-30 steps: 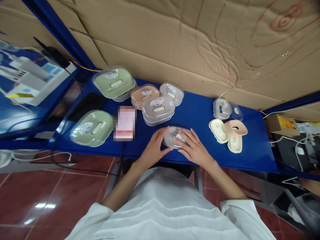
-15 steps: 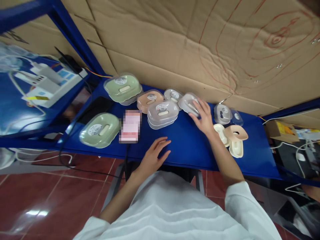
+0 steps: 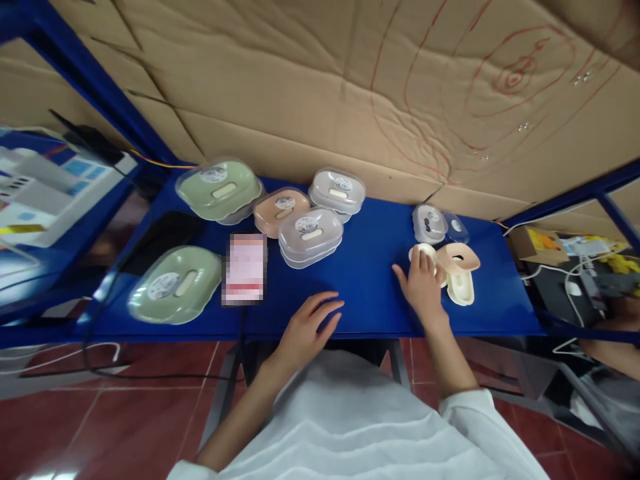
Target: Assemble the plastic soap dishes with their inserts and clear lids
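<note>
My right hand point(image 3: 424, 287) reaches over a cream plastic piece point(image 3: 419, 249), its fingertips at it and its thumb spread apart; whether they touch is unclear. Right beside it lie a peach plastic piece point(image 3: 465, 255) with a slot and a cream oval tray point(image 3: 463, 290). Palm down, my left hand point(image 3: 306, 327) hovers at the front edge with fingers apart, holding nothing. Nearest to it stand clear-lidded grey plastic boxes point(image 3: 313, 233), stacked. Behind these is another grey lidded box point(image 3: 339, 191), on top of a second one.
A peach lidded box point(image 3: 281, 210) and two green ones, one at the back point(image 3: 220, 190) and one in front point(image 3: 175, 283), occupy the left. A blurred-out phone point(image 3: 245, 267) lies between. A small grey box point(image 3: 429, 225) stands back right, against cardboard point(image 3: 300, 100). Cables hang at left.
My right hand has left the back grey box, now sitting on another one, and moved right and nearer to the cream piece. My left hand stays about the same. The view has shifted.
</note>
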A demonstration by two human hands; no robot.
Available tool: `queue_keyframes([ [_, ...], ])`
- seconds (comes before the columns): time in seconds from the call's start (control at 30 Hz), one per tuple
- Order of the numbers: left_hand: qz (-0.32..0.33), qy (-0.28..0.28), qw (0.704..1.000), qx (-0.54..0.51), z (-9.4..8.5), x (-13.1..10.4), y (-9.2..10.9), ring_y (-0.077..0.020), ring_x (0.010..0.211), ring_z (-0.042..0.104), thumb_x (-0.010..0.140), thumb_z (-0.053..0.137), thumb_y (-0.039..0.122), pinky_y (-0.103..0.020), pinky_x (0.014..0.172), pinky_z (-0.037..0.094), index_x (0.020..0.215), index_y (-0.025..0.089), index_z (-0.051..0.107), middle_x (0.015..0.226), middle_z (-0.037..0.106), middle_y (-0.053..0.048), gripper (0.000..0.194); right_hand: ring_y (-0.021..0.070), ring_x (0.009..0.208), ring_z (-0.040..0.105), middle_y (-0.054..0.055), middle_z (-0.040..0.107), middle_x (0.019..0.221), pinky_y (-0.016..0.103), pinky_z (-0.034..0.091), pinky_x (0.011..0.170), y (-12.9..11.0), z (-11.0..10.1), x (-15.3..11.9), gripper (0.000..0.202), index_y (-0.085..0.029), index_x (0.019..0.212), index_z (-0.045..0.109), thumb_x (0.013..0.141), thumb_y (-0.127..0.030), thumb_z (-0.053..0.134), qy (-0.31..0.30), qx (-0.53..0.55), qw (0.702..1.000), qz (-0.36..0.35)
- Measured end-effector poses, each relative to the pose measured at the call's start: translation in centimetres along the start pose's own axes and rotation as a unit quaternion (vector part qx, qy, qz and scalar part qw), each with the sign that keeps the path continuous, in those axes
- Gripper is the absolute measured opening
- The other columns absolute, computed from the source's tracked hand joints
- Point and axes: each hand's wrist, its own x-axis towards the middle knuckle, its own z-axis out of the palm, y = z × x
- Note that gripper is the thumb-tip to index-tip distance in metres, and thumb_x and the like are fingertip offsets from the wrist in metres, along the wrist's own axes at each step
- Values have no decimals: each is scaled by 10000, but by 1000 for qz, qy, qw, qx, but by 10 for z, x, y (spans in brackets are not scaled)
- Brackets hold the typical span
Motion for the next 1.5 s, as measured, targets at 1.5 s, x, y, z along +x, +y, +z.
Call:
queue_keyframes([
  [1.5, 119, -65, 978, 156, 3, 11, -9, -278, 1351, 627, 1053, 615, 236, -477, 1150, 557, 1350, 210, 643, 1428, 650, -128, 299, 294, 1311, 675, 94, 732, 1392, 513, 448, 1136, 50, -37, -60, 365, -274, 1416, 678, 1097, -386, 540, -48, 91, 986, -134],
])
